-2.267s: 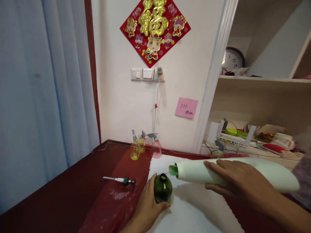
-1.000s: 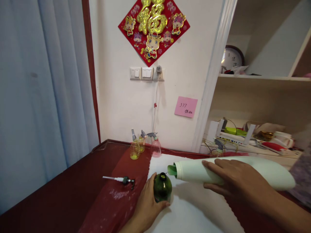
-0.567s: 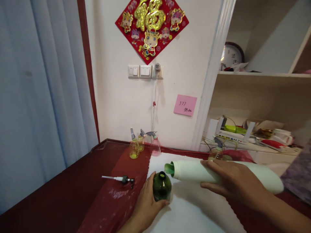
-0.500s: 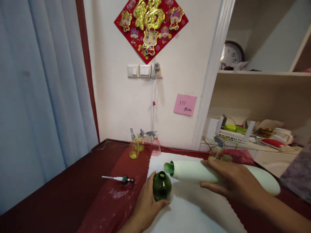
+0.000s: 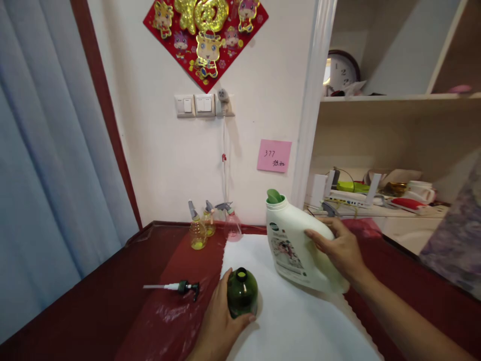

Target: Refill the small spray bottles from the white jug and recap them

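My left hand is wrapped round a small dark green bottle that stands upright with its mouth uncapped on a white cloth. My right hand grips a large white detergent jug with a green spout, held tilted nearly upright just right of the green bottle, its base low over the cloth. A pump head with a white tube lies on the red plastic sheet to the left.
Three small spray bottles stand at the back of the dark red table by the wall. A shelf on the right holds a router, cables and dishes. A curtain hangs at left.
The white jug has swung from lying level, spout toward the green bottle's mouth, up to a nearly upright tilt. The left hand has stayed on the green bottle. The camera shifted right.
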The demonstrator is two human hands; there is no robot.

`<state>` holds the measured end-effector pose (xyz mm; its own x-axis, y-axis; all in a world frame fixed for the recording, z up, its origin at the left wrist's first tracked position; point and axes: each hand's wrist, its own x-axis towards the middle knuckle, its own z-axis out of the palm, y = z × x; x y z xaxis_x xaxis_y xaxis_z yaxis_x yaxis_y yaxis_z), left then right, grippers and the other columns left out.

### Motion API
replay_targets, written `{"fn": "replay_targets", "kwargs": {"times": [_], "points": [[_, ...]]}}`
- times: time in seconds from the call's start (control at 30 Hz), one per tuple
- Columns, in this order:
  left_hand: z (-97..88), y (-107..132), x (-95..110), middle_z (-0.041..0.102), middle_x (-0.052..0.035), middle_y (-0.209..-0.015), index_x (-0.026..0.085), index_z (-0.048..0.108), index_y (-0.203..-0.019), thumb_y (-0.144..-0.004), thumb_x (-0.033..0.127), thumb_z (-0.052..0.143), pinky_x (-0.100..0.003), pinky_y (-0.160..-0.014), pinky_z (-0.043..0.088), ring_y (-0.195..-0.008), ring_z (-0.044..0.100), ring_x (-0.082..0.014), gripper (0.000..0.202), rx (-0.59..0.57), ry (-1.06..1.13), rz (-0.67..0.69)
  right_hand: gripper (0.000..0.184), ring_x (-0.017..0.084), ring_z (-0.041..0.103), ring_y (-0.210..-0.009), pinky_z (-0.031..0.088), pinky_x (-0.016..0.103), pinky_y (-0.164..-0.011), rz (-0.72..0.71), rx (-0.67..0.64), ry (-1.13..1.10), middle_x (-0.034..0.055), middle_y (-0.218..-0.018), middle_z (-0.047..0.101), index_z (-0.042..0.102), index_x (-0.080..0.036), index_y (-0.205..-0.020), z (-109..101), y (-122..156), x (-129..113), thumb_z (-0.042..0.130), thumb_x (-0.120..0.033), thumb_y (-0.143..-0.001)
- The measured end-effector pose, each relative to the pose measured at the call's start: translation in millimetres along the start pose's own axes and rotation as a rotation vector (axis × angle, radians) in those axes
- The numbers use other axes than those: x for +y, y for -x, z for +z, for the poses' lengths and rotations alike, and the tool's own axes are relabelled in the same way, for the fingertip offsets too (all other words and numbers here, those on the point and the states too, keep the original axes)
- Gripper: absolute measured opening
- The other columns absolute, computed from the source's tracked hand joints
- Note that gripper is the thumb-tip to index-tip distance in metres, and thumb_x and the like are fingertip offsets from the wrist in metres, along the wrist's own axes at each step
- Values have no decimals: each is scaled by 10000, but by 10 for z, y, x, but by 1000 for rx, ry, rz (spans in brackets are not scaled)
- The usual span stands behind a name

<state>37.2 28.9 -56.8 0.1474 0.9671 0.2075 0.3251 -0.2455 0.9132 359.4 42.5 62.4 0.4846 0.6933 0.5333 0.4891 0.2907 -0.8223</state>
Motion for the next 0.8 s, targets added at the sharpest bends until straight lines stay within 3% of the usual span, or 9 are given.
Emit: {"fn": "replay_targets", "kwargs": {"times": [0.23, 0.3, 0.43, 0.5, 0.6, 0.7, 0.8], "points": [[36, -49, -240, 446, -225, -1591, 141, 379, -1528, -635, 246, 836, -559, -1255, 236, -1496, 374, -392, 1009, 28, -32, 42, 643, 220, 636, -718, 504, 334, -598, 73, 139, -161, 76, -880, 709, 672, -179, -979, 483, 97, 375, 748, -727, -651], [48, -52, -278, 455, -225, -1585, 148, 381, -1527, -633, 255, 839, -563, -1255, 236, -1493, 381, -394, 1010, 53, -38, 56, 634, 197, 610, -657, 486, 323, -569, 79, 140, -174, 58, -843, 698, 671, -180, -982, 532, 116, 423, 739, -725, -666], [21, -44, -204, 391, -237, -1625, 119, 294, -1574, -678, 272, 814, -544, -1263, 220, -1518, 349, -373, 1047, -26, -71, 41, 606, 202, 605, -637, 502, 352, -596, 72, 119, -142, 49, -837, 696, 688, -182, -1043, 496, 126, 448, 708, -694, -719], [-9, -33, -114, 372, -242, -1635, 100, 233, -1599, -683, 269, 802, -533, -1264, 213, -1521, 347, -370, 1092, -36, -107, 7, 583, 257, 639, -799, 531, 429, -750, 41, 141, -92, 75, -929, 702, 711, -193, -1042, 435, 148, 409, 762, -641, -674], [-74, -11, 20, 361, -259, -1636, 70, 154, -1622, -613, 310, 858, -533, -1258, 221, -1521, 333, -403, 1254, -47, -177, -36, 566, 311, 580, -1069, 455, 518, -985, -48, 249, -43, 121, -1154, 637, 702, -199, -1087, 339, 240, 266, 780, -568, -665], [-187, 6, 135, 370, -271, -1626, 45, 109, -1627, -637, 469, 858, -559, -1251, 226, -1522, 327, -414, 1312, -100, -193, -41, 491, 266, 564, -1063, 457, 471, -979, -121, 305, -81, 116, -1228, 579, 644, -206, -1154, 303, 409, 65, 693, -535, -793], [-369, -25, 288, 365, -212, -1648, 90, 260, -1608, -855, 612, 613, -543, -1255, 245, -1530, 337, -355, 982, -99, -156, -28, 382, 225, 597, -937, 492, 424, -885, -113, 177, -147, 73, -1139, 630, 632, -239, -1129, 375, 635, -108, 667, -507, -858]]}}
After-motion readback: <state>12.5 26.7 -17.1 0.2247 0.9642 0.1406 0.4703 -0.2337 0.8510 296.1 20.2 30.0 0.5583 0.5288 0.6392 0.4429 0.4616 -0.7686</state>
